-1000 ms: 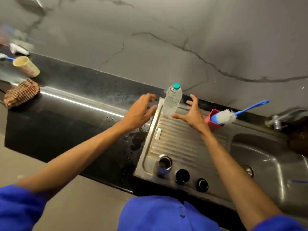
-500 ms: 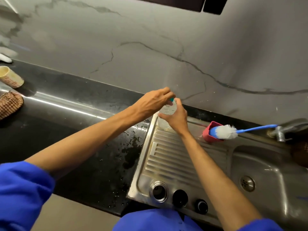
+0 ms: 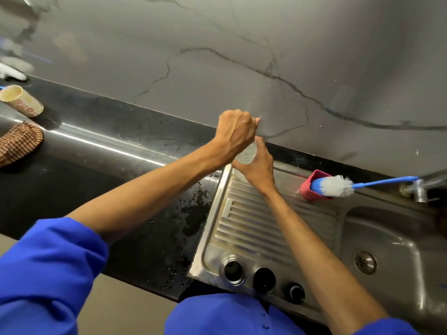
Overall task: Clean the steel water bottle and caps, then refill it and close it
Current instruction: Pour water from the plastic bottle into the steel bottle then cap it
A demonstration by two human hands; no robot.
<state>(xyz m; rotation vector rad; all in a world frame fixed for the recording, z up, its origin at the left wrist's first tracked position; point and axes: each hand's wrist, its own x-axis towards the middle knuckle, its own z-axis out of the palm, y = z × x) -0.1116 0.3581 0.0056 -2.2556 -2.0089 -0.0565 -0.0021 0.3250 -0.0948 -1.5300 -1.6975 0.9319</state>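
our left hand [image 3: 235, 134] curls down over the top of the clear plastic bottle [image 3: 246, 154], fingers clenched around its hidden cap. our right hand [image 3: 257, 166] grasps the bottle's body just below, at the far corner of the drainboard [image 3: 254, 226]. the open steel bottle [image 3: 233, 269] stands upright at the near edge, two black caps [image 3: 264, 279] just right of it.

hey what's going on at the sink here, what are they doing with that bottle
A person in blue sleeves holds a clear plastic water bottle upright at the back of the steel drainboard. The right hand grips its body; the left hand is curled over its top, apparently working the cap. The open steel bottle and two black caps stand at the drainboard's front edge.
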